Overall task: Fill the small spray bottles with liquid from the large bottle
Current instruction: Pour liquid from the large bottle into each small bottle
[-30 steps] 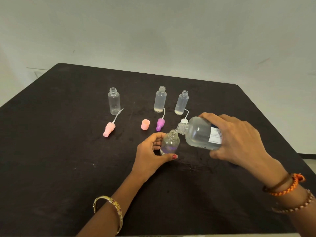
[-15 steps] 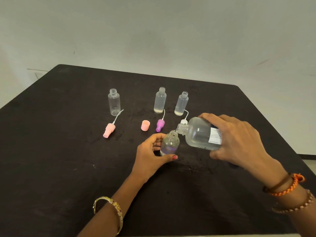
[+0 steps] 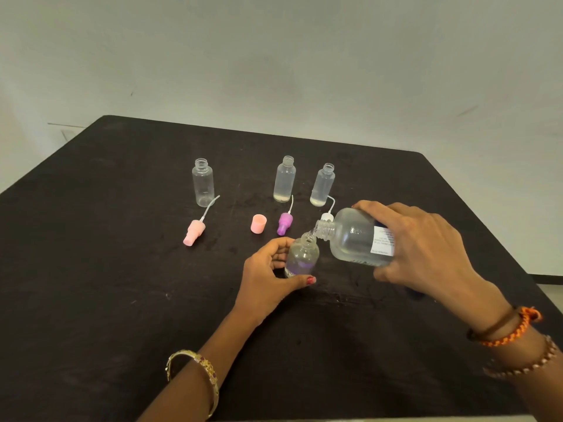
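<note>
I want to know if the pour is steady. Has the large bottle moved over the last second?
No. The large bottle keeps its tilt, its mouth at the small bottle, same spot relative to the pink cap.

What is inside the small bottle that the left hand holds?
The small bottle in the left hand is clear, with a faint purple tint low inside. Its liquid level cannot be judged; the fingers cover part of it.

Matt black counter [image 3: 91, 269], slightly scuffed; clear glossy plastic on the large bottle [image 3: 350, 239] with its white paper label [image 3: 382, 240]; three small bottles [image 3: 203, 182] translucent plastic; pink spray head [image 3: 193, 231] and purple spray head [image 3: 285, 223] smooth plastic
</note>
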